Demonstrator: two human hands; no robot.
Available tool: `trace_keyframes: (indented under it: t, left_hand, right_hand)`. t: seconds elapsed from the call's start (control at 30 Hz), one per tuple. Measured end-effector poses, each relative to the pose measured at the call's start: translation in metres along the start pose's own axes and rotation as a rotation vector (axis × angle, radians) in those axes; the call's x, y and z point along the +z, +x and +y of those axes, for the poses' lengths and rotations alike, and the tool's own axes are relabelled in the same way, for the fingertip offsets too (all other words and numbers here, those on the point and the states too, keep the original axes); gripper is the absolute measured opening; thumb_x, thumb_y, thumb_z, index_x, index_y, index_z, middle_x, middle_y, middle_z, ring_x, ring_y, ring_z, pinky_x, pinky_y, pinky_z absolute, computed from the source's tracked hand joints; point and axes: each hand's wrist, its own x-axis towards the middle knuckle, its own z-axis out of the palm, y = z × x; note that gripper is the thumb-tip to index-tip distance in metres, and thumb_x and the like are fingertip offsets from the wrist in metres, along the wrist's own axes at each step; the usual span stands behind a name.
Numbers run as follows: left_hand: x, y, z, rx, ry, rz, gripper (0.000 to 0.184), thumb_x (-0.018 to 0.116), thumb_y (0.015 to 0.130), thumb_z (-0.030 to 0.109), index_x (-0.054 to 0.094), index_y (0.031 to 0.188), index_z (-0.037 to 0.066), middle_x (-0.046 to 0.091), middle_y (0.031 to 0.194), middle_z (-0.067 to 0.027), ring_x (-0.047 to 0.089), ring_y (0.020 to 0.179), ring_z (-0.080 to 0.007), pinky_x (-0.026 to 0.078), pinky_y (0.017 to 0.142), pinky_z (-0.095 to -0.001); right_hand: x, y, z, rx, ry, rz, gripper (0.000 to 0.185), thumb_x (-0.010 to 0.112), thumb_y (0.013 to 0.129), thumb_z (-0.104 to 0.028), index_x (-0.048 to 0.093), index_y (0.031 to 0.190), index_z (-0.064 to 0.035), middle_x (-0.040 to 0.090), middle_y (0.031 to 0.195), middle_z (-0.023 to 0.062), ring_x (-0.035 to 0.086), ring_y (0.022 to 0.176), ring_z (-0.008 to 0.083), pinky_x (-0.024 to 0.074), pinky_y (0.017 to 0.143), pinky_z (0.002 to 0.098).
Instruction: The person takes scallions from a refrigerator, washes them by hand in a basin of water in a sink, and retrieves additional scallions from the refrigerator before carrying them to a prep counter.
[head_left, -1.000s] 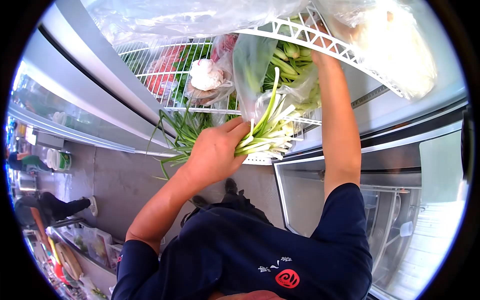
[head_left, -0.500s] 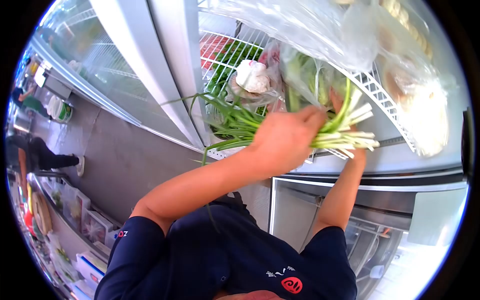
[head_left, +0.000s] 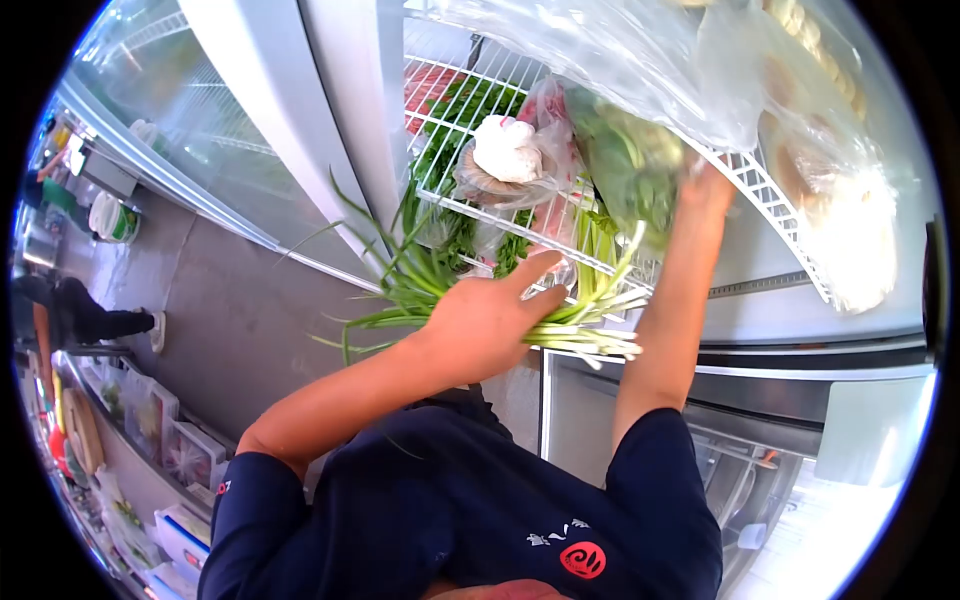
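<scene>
My left hand (head_left: 487, 312) is closed around a bunch of spring onions (head_left: 595, 335), held in front of the open fridge. Their white ends point right and the green tops fan out to the left. My right hand (head_left: 706, 188) reaches into the fridge at a clear plastic bag of green vegetables (head_left: 630, 165). Its fingers are partly hidden and blurred, but they appear to grip the bag's edge. Left of that bag, a white knobbly item in plastic (head_left: 506, 150) sits on the wire shelf (head_left: 440, 190).
Large clear plastic bags (head_left: 845, 200) fill the upper shelf on the right, above a white rack edge (head_left: 765, 195). Leafy greens lie below the wire shelf. A fridge door frame (head_left: 300, 120) stands at left. Farther left are a white bucket (head_left: 115, 218) and a person's leg (head_left: 100, 315).
My left hand has drawn the spring onions left and toward me, away from the bag. My right hand has moved up to the bag of greens, which has shifted and is blurred.
</scene>
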Motion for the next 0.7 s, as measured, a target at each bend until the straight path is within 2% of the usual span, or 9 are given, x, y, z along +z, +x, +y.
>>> trace_keyframes:
  t: [0.03, 0.1, 0.2, 0.27, 0.37, 0.47, 0.57, 0.67, 0.7]
  left_hand:
    - [-0.002, -0.005, -0.003, -0.028, 0.000, -0.031, 0.059, 0.076, 0.071, 0.011, 0.063, 0.128, 0.012, 0.045, 0.153, -0.0103, 0.071, 0.082, -0.0336, 0.058, 0.069, -0.0444]
    - [-0.002, -0.015, -0.007, -0.066, -0.003, -0.044, 0.054, 0.077, 0.069, 0.010, 0.066, 0.122, 0.011, 0.049, 0.150, -0.0080, 0.071, 0.080, -0.0335, 0.057, 0.068, -0.0437]
    - [0.000, -0.024, -0.014, -0.059, 0.036, -0.110, 0.058, 0.078, 0.070, 0.012, 0.064, 0.125, 0.011, 0.048, 0.149, -0.0116, 0.071, 0.085, -0.0326, 0.058, 0.072, -0.0445]
    - [-0.002, -0.025, -0.012, -0.090, 0.039, -0.113, 0.055, 0.077, 0.070, 0.011, 0.066, 0.124, 0.010, 0.052, 0.146, -0.0097, 0.071, 0.082, -0.0346, 0.058, 0.072, -0.0439]
    - [0.004, -0.031, -0.016, -0.103, 0.041, -0.083, 0.049, 0.077, 0.070, 0.010, 0.068, 0.118, 0.009, 0.056, 0.142, -0.0093, 0.071, 0.080, -0.0344, 0.058, 0.070, -0.0430]
    - [0.003, -0.031, -0.018, -0.127, 0.026, -0.021, 0.045, 0.077, 0.070, 0.007, 0.069, 0.114, 0.007, 0.059, 0.137, -0.0101, 0.071, 0.077, -0.0341, 0.058, 0.069, -0.0427]
    - [-0.010, -0.031, -0.011, -0.248, -0.089, -0.019, 0.041, 0.070, 0.072, -0.002, 0.068, 0.113, 0.001, 0.063, 0.131, -0.0144, 0.069, 0.094, -0.0386, 0.056, 0.080, -0.0427]
    - [-0.004, -0.039, -0.027, -0.162, -0.105, 0.094, 0.039, 0.071, 0.072, 0.000, 0.068, 0.110, 0.002, 0.065, 0.127, -0.0125, 0.070, 0.088, -0.0376, 0.057, 0.076, -0.0432]
    - [-0.006, -0.040, -0.026, -0.176, -0.127, 0.115, 0.037, 0.069, 0.073, -0.001, 0.068, 0.110, 0.001, 0.066, 0.123, -0.0144, 0.069, 0.093, -0.0387, 0.057, 0.080, -0.0430]
  right_hand:
    - [0.015, 0.007, -0.001, 0.020, 0.067, -0.073, 0.042, 0.058, 0.098, -0.026, 0.060, 0.133, -0.0027, 0.069, 0.124, 0.0180, 0.064, 0.116, 0.0316, 0.0524, 0.100, 0.0399]
    - [0.044, 0.011, 0.012, 0.034, -0.007, -0.184, 0.043, 0.058, 0.097, -0.027, 0.061, 0.132, -0.0022, 0.069, 0.123, 0.0184, 0.065, 0.116, 0.0316, 0.0527, 0.099, 0.0396]
    - [0.087, 0.005, 0.051, -0.067, -0.507, -0.315, 0.043, 0.059, 0.097, -0.029, 0.061, 0.130, -0.0014, 0.069, 0.122, 0.0190, 0.065, 0.115, 0.0316, 0.0531, 0.098, 0.0392]
    - [0.110, -0.004, 0.083, -0.130, -0.837, -0.425, 0.044, 0.059, 0.096, -0.031, 0.062, 0.129, -0.0008, 0.069, 0.121, 0.0194, 0.065, 0.114, 0.0317, 0.0534, 0.097, 0.0389]
    - [0.140, -0.021, 0.121, -0.152, -1.112, -0.577, 0.045, 0.060, 0.096, -0.033, 0.063, 0.127, 0.0000, 0.070, 0.119, 0.0200, 0.066, 0.113, 0.0317, 0.0538, 0.096, 0.0385]
    - [0.154, -0.033, 0.144, -0.140, -1.238, -0.680, 0.046, 0.061, 0.096, -0.035, 0.063, 0.125, 0.0007, 0.070, 0.117, 0.0207, 0.066, 0.112, 0.0318, 0.0542, 0.095, 0.0381]
    - [0.155, -0.039, 0.151, -0.134, -1.306, -0.739, 0.048, 0.061, 0.095, -0.037, 0.064, 0.123, 0.0015, 0.070, 0.116, 0.0213, 0.067, 0.111, 0.0318, 0.0546, 0.094, 0.0377]
    - [0.153, -0.042, 0.151, -0.139, -1.339, -0.781, 0.049, 0.062, 0.095, -0.039, 0.065, 0.121, 0.0023, 0.070, 0.114, 0.0219, 0.067, 0.110, 0.0319, 0.0550, 0.093, 0.0373]
    - [0.152, -0.042, 0.148, -0.143, -1.340, -0.794, 0.050, 0.062, 0.094, -0.040, 0.065, 0.120, 0.0026, 0.070, 0.114, 0.0221, 0.067, 0.110, 0.0319, 0.0552, 0.092, 0.0372]
